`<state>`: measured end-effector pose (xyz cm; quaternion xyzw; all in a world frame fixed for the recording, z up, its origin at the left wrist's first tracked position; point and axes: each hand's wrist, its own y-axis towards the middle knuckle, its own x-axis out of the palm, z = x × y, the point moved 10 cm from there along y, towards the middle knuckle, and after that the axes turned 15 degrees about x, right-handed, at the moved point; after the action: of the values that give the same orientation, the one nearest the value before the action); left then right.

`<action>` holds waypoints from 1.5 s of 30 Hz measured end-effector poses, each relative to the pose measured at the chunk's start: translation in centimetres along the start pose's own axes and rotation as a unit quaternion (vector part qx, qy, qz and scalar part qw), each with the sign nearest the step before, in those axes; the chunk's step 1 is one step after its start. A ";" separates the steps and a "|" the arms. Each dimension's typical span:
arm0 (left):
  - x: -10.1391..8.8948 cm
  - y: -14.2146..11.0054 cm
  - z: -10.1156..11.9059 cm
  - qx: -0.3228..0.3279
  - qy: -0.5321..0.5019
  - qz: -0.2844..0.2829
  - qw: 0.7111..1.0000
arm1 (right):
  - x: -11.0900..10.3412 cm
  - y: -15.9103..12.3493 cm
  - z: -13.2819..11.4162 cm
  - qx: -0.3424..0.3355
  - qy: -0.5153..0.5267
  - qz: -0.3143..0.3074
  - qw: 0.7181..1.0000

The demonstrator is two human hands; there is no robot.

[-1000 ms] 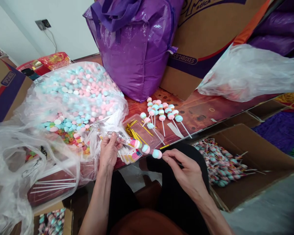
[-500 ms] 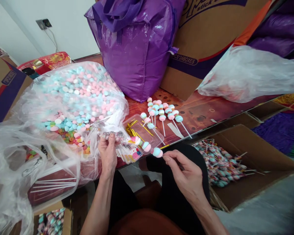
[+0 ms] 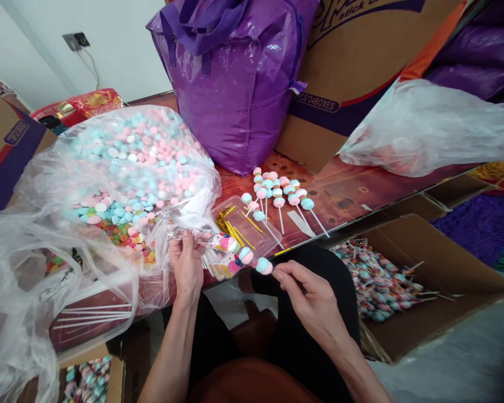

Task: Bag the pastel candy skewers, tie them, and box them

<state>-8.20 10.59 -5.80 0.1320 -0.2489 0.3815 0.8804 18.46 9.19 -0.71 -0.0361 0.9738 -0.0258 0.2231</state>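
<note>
My left hand [image 3: 186, 264] pinches a small clear printed wrapper [image 3: 213, 237] between thumb and fingers, over the table's near edge. A candy skewer [image 3: 263, 265] of pink and blue marshmallows slants toward it, its upper end inside the wrapper's mouth. My right hand [image 3: 311, 296] is closed, with thumb and forefinger at the skewer's lower end; the stick is mostly hidden by the fingers. Just beyond lies a clear plastic tray [image 3: 273, 238] with gold twist ties [image 3: 231, 226]. Several finished-looking skewers [image 3: 278, 201] of the same candies lie to its right.
A big clear bag of marshmallows and gummy rings [image 3: 130, 151] fills the table's left. A purple bag [image 3: 239, 101] and a cardboard carton [image 3: 340, 73] stand behind. White sticks [image 3: 94, 316] lie front left. An open box [image 3: 441, 313] of wrapped skewers sits lower right.
My right hand has moved slightly left, pushing the skewer further into the wrapper. My left hand stays nearly in place, still pinching the wrapper.
</note>
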 end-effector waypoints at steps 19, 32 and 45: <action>1.2 -0.6 0.2 0.014 0.022 -0.057 0.998 | 2.3 0.1 1.4 0.096 0.063 -0.145 0.983; 1.8 -1.7 -1.5 -0.081 0.005 -0.059 0.995 | 2.4 0.2 1.8 0.115 0.096 -0.089 0.985; 5.2 -7.1 -2.4 -0.157 -0.008 -0.155 0.975 | 5.3 0.1 0.6 0.109 0.093 -0.050 0.988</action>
<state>0.94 9.99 -5.33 0.0320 -0.2892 0.1951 0.9366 13.97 8.86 -3.55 -0.0576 0.9787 -0.1461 0.1324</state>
